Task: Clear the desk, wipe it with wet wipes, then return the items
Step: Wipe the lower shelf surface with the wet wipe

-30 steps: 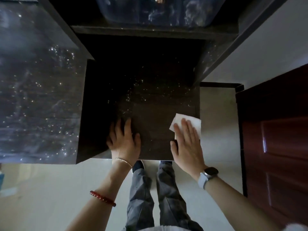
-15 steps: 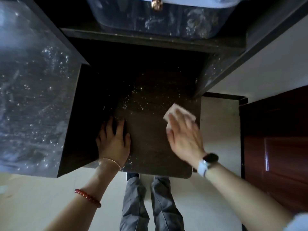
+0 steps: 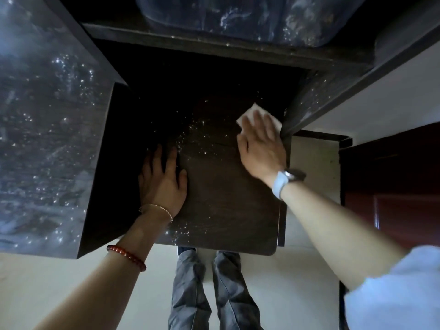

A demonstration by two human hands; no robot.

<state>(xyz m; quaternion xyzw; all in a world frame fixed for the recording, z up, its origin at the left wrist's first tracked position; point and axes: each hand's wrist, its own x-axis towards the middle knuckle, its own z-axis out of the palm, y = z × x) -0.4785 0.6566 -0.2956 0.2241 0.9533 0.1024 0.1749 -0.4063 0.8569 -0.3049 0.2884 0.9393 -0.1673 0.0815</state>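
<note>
Wet wipe [image 3: 256, 113] pressed under flat right hand [image 3: 262, 148].

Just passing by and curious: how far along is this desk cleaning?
Clearing looks done: the dark wooden desk surface holds no items. Wiping is in hand: the right hand presses a white wet wipe at the far right, the left hand resting flat. Pale specks remain; returning items is left.

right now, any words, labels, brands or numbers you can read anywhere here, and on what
None can be read.
The watch on the right wrist: its face is dark and turned away, nothing legible.
The wet wipe under the right hand: plain white, no print.
The desk: only specks.
</note>
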